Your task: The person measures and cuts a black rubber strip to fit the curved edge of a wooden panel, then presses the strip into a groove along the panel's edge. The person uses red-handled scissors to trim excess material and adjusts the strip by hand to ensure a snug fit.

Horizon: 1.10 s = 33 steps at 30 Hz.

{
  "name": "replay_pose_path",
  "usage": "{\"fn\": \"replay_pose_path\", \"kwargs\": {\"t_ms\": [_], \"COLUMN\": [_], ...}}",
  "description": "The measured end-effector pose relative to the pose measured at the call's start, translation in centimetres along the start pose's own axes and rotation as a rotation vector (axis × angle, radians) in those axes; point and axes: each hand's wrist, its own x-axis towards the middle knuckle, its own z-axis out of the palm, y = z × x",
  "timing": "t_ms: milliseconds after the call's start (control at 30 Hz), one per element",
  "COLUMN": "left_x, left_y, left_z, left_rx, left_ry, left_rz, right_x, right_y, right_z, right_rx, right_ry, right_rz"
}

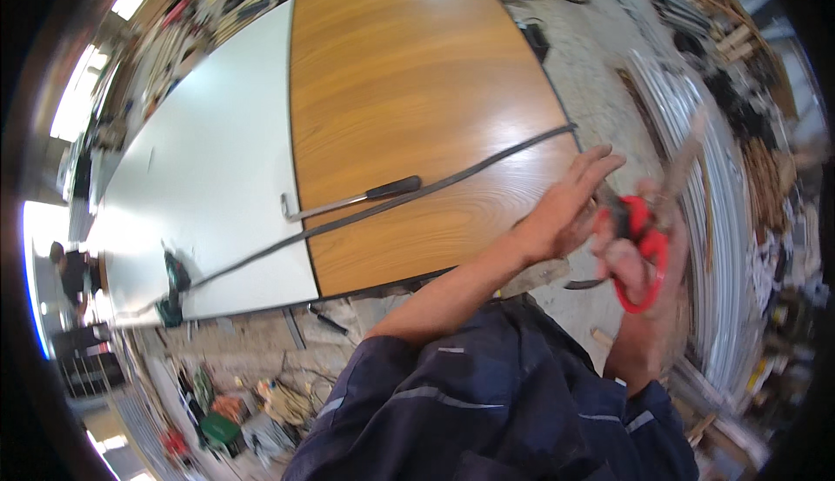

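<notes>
1. Hands meet at the table's right end: the right hand (677,246) grips red-handled scissors (637,214), its fingers wrapped through and around the looped handle; motion blurs the blades, which point up and away.
2. Close beside them, the left hand (567,205) has its fingers stretched toward the scissors; I cannot tell whether it pinches anything.
3. The scissors are held above the floor (600,72), just past the table's edge.
4. Underneath lie the table's (417,63) two smooth, glossy surfaces: a wood-grain panel in warm brown and a plain white panel (217,133), divided by a dark straight seam.
5. A thin, flexible black strip (470,170) runs diagonally across both, one end at the right edge near the left hand.
6. Just beyond it rests a slim metal hook tool (335,206) with a black grip, its bent tip over the white panel.
7. A dark green drill (176,277) sits farther left beside the strip.
8. Long, ridged, silvery profiles (718,220) are stacked at right.
</notes>
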Motion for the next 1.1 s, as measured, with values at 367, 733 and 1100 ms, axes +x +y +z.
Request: {"fn": "replay_pose_path", "kwargs": {"t_ms": [367,733,1100], "left_x": [0.1,-19.6,-38.7], "left_y": [9.2,32.3,45.9], "left_z": [-10.1,-22.5,-21.7], "left_rx": [-0.063,0.252,2.138], "left_ry": [0.431,0.763,1.288], "left_rz": [-0.247,0.1,-0.115], "right_x": [-1.5,-1.7,4.2], "right_y": [7.5,19.3,20.5], "right_z": [-4.0,-2.4,1.9], "right_rx": [0.407,0.685,0.949], "right_ry": [-0.01,-0.034,0.151], "right_rz": [-0.038,0.228,0.045]}}
